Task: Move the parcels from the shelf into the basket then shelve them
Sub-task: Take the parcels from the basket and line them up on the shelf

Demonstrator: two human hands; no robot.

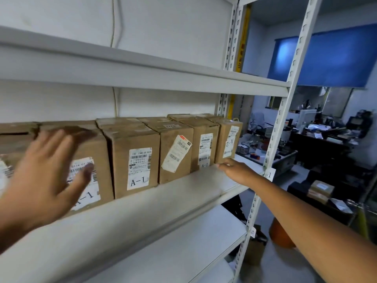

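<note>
Head view: we see a row of cardboard parcels (pixel 134 158) standing upright, side by side, toward the rear of a white shelf (pixel 183 193). Our left hand (pixel 43 172), fingers spread and released, lies flat against a parcel labelled A-1 (pixel 89 176) near the row's left end. Our right hand (pixel 234 170) reaches the end parcel (pixel 227 139) by the shelf's right edge; its grip we cannot tell.
</note>
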